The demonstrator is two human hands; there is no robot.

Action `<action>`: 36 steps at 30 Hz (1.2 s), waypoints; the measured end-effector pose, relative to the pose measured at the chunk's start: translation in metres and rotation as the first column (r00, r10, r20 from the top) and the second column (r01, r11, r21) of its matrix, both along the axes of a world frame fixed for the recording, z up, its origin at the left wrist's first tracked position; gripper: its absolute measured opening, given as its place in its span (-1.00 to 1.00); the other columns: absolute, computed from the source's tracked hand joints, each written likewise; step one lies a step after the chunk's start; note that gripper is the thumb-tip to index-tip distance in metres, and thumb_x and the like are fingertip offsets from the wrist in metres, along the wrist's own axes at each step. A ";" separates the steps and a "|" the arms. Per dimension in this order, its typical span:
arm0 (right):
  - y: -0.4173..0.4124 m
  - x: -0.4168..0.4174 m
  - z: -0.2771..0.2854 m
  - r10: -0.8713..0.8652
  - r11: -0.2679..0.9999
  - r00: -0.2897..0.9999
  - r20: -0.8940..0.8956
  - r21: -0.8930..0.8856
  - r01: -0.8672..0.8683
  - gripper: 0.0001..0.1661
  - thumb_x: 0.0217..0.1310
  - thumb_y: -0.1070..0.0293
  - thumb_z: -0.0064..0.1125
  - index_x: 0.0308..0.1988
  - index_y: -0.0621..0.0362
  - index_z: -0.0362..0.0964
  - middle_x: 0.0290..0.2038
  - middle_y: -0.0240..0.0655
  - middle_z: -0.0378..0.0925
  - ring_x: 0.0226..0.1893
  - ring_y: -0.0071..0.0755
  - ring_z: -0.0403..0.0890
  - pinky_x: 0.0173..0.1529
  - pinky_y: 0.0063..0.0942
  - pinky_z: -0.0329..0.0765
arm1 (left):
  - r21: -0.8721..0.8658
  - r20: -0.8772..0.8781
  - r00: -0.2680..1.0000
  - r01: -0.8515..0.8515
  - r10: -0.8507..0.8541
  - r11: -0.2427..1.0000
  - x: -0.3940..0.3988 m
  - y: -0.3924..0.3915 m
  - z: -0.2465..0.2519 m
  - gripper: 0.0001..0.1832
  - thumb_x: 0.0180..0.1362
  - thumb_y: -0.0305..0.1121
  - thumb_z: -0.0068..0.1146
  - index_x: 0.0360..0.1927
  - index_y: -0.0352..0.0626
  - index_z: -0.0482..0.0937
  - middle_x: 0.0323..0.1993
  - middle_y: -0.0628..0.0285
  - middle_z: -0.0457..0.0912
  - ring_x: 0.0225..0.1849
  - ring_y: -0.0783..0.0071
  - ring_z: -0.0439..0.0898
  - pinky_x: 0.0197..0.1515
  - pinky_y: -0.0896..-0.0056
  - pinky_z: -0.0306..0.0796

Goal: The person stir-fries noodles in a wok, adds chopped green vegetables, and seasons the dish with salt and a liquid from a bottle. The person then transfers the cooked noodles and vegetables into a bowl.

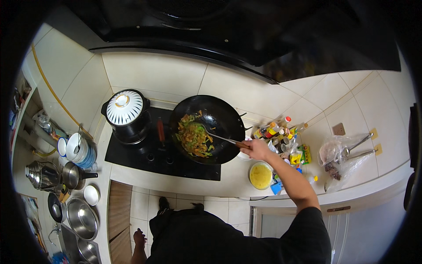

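Observation:
My right hand [256, 149] grips the wooden handle of a metal spatula [219, 136], whose head is down in the food. A black wok [227, 118] on the cooktop holds chopped green and orange-brown stir-fried food [194, 137], mostly in its left half. My left hand [139, 237] hangs low at my side, over the tiled floor, touching nothing that I can see; its fingers look loosely curled. Near my right forearm a round container of yellow food [260, 175] stands on the counter. Just behind my right hand, a white dish [244, 155] is partly hidden.
A black pot with a striped white lid [124, 107] stands left on the glass cooktop [191, 170]. Seasoning bottles [272, 129] and packets crowd the right counter. Stacked bowls [77, 148], a saucepan [71, 175] and a steel basin [82, 218] line the left counter. A range hood [197, 36] hangs above.

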State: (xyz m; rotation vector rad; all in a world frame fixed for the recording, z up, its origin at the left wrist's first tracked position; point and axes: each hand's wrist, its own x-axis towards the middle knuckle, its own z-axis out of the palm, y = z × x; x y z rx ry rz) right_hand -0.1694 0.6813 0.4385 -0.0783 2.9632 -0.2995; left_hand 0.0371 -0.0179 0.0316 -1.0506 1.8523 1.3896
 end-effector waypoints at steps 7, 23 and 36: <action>-0.020 0.051 0.119 0.185 0.830 0.981 -0.057 0.543 -0.125 -0.62 0.14 0.12 0.24 0.00 -0.20 0.62 -0.57 -0.28 0.60 -0.55 -0.15 0.64 -0.48 -0.19 0.52 | 0.026 -0.028 1.000 0.012 -0.011 1.000 -0.010 0.013 0.001 -0.41 0.40 0.14 -0.20 -0.14 -0.31 0.50 -0.54 0.12 0.53 -0.72 0.29 0.50 -0.75 0.35 0.31; -0.078 -0.022 -0.012 -0.130 0.886 0.966 -0.224 0.410 0.215 -0.50 0.29 0.32 0.03 0.22 -0.04 0.37 -0.40 -0.18 0.62 -0.40 -0.13 0.69 -0.39 -0.17 0.60 | 0.011 -0.095 0.995 0.023 -0.022 1.000 -0.006 0.010 -0.006 -0.45 0.40 0.10 -0.17 -0.21 -0.29 0.48 -0.58 0.12 0.50 -0.76 0.33 0.45 -0.77 0.36 0.30; -0.106 0.052 0.064 0.067 0.862 0.996 0.062 0.500 -0.089 -0.42 0.16 0.41 0.05 0.22 -0.03 0.42 -0.44 -0.26 0.61 -0.46 -0.24 0.67 -0.48 -0.33 0.53 | -0.105 -0.238 0.900 0.349 -0.364 0.931 0.021 0.000 -0.013 -0.42 0.38 0.15 -0.20 -0.18 -0.28 0.49 -0.57 0.13 0.52 -0.73 0.29 0.49 -0.75 0.31 0.33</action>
